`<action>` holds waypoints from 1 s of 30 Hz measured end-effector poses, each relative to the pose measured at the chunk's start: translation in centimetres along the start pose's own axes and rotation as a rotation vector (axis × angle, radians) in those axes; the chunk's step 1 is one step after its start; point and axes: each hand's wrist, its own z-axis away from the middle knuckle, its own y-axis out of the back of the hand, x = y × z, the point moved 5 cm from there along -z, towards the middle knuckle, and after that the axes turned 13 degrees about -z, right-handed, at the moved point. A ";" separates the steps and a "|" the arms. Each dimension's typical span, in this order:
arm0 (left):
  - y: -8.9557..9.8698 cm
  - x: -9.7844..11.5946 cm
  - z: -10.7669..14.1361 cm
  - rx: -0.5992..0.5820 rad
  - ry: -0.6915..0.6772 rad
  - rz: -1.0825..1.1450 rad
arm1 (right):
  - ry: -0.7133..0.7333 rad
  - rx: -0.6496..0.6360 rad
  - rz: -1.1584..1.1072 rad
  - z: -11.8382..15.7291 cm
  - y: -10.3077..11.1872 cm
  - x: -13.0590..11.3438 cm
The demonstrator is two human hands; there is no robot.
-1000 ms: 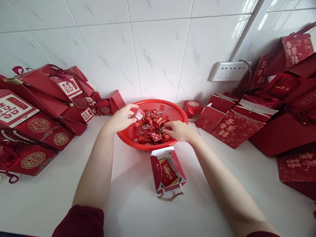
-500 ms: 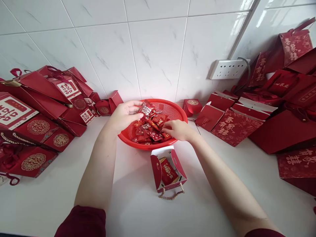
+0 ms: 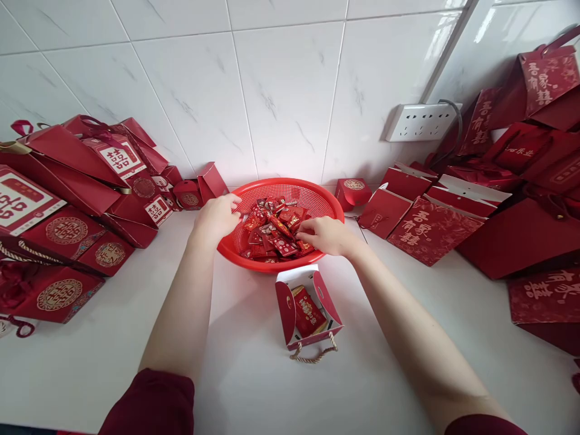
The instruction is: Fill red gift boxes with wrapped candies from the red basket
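A red perforated plastic basket [image 3: 324, 205] stands against the wall with many small red wrapped packets [image 3: 283, 244] heaped in it. At its left rim is my left hand [image 3: 216, 220], fingers loosely curved and apart, with nothing visible in them. My right hand [image 3: 331, 235] reaches over the right rim, its fingers bent but apart, their tips at the packets on that side. In front of the basket stands an open red gift box [image 3: 286, 314] with a white inside and a twisted rope handle [image 3: 313, 357]. Red and gold packets [image 3: 309, 311] lie inside the box.
Red gift boxes [image 3: 67, 229] are piled on the left. More red boxes and bags [image 3: 430, 229] crowd the right side. A small red box [image 3: 352, 192] sits just right of the basket. A white power strip [image 3: 421, 122] is on the tiled wall.
My left hand has drawn back left from the heap to the rim, and the packet at its fingertips has been let go. My right hand has barely moved; its fingers are slightly raised.
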 end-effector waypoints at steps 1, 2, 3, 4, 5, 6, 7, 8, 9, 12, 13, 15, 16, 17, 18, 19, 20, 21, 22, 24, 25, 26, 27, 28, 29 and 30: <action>-0.6 0.0 -0.2 -0.073 -0.034 -0.018 | 0.001 -0.002 0.000 0.0 0.0 0.0; -1.2 0.2 -0.3 -0.134 -0.089 -0.020 | 0.002 -0.004 0.000 0.0 0.0 0.0; -1.8 0.7 -0.4 -0.187 -0.156 -0.016 | 0.001 -0.005 0.000 0.0 0.0 0.0; -2.4 1.4 -0.4 -0.243 -0.232 -0.014 | 0.001 -0.004 0.002 0.0 0.0 0.0; -3.1 2.3 -0.3 -0.303 -0.312 -0.010 | 0.000 -0.002 0.004 0.0 0.0 0.0; -3.8 3.2 -0.2 -0.362 -0.387 -0.005 | -0.001 0.002 0.007 0.0 0.0 0.0; -4.4 4.1 0.0 -0.418 -0.450 -0.003 | 0.000 0.005 0.010 0.0 0.1 0.0; -4.9 4.8 0.2 -0.468 -0.496 -0.005 | 0.001 0.008 0.012 0.0 0.1 -0.1; -5.4 5.3 0.4 -0.508 -0.521 -0.012 | 0.002 0.009 0.015 0.0 0.1 -0.1; -6.1 5.7 0.8 -0.575 -0.510 -0.052 | 0.005 0.010 0.018 0.0 0.1 -0.1; -6.2 5.6 0.9 -0.592 -0.498 -0.071 | 0.005 0.012 0.019 0.0 0.1 -0.2; -6.2 5.4 1.1 -0.625 -0.489 -0.102 | 0.005 0.015 0.018 0.0 0.2 -0.2; -6.2 5.4 1.2 -0.638 -0.489 -0.110 | 0.004 0.017 0.017 0.0 0.2 -0.2; -6.0 5.4 1.2 -0.645 -0.489 -0.109 | 0.003 0.017 0.017 0.0 0.2 -0.2; -5.8 5.4 1.2 -0.645 -0.488 -0.100 | 0.002 0.017 0.016 0.1 0.2 -0.2; -5.6 5.5 1.3 -0.645 -0.488 -0.090 | 0.001 0.016 0.016 0.1 0.2 -0.2; -5.5 5.5 1.3 -0.642 -0.488 -0.078 | -0.002 0.016 0.017 0.1 0.2 -0.2; -5.3 5.6 1.2 -0.639 -0.490 -0.066 | -0.004 0.016 0.017 0.1 0.2 -0.2; -5.1 5.7 1.2 -0.637 -0.498 -0.055 | -0.006 0.015 0.018 0.1 0.2 -0.2; -4.9 5.8 1.3 -0.637 -0.525 -0.030 | -0.009 0.014 0.020 0.1 0.2 -0.2; -4.8 5.9 1.3 -0.638 -0.539 -0.017 | -0.009 0.012 0.021 0.1 0.2 -0.1; -4.8 6.0 1.3 -0.639 -0.555 -0.005 | -0.008 0.011 0.022 0.1 0.2 -0.1; -4.7 6.1 1.3 -0.642 -0.571 0.006 | -0.008 0.010 0.023 0.1 0.2 -0.1; -4.7 6.2 1.4 -0.646 -0.585 0.014 | -0.009 0.009 0.025 0.1 0.2 -0.1; -4.7 6.3 1.4 -0.650 -0.596 0.017 | -0.011 0.009 0.026 0.1 0.2 -0.1; -4.6 6.4 1.5 -0.652 -0.600 0.015 | -0.014 0.009 0.026 0.1 0.2 -0.1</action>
